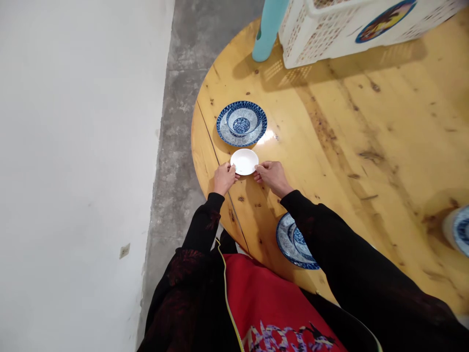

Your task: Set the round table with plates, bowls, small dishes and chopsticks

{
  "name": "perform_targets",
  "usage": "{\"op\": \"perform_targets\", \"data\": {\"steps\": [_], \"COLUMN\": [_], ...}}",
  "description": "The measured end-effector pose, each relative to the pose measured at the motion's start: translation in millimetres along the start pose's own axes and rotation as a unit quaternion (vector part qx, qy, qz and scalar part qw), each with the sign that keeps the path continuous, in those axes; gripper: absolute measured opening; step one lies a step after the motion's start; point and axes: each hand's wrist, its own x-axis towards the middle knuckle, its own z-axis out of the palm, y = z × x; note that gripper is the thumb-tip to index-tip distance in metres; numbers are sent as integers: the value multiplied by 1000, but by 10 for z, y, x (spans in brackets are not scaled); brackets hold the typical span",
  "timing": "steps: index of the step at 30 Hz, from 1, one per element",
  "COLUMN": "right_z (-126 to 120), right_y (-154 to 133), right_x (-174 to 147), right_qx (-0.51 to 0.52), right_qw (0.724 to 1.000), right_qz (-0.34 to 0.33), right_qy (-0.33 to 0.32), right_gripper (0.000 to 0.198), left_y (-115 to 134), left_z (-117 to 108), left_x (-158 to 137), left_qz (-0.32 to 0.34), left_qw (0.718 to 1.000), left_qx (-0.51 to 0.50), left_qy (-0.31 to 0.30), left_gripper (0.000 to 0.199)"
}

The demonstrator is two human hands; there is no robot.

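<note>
A small white saucer [244,162] is gripped at its two sides, by my left hand [224,177] on the left rim and my right hand [273,176] on the right rim. Both hands are closed, fingertips pinching the edge. Just beyond the saucer lies a blue-and-white patterned plate [224,133] with a matching bowl [242,125] on it. Whether the saucer touches the table or hovers slightly above it, I cannot tell. Nearer my body, my right sleeve partly covers another blue-patterned plate [284,242] with a bowl [298,239] on it.
The round wooden table [351,146] curves along its left edge. At its far side stand a white perforated plastic basket [330,36] and a light-blue upright object [267,34]. Blue-and-white crockery [459,230] is cut off at the right. A white wall [80,122] rises left of the concrete floor.
</note>
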Motion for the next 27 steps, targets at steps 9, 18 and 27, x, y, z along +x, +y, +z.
{"op": "perform_targets", "data": {"steps": [9,18,27], "right_z": [8,-299,-726], "right_y": [17,-58,270], "right_x": [71,-393,-1568], "right_qx": [-27,-122,119], "right_qw": [999,989,982], "right_qz": [-24,-78,-144], "right_qy": [15,13,-29], "right_gripper": [29,22,13], "left_y": [2,41,-200], "left_z": [46,-282,-980], "left_x": [48,-207,-976], "left_qz": [1,27,44], "left_qw": [1000,999,985], "left_qx": [7,21,89], "left_qy": [3,4,139], "left_gripper": [24,28,43]}}
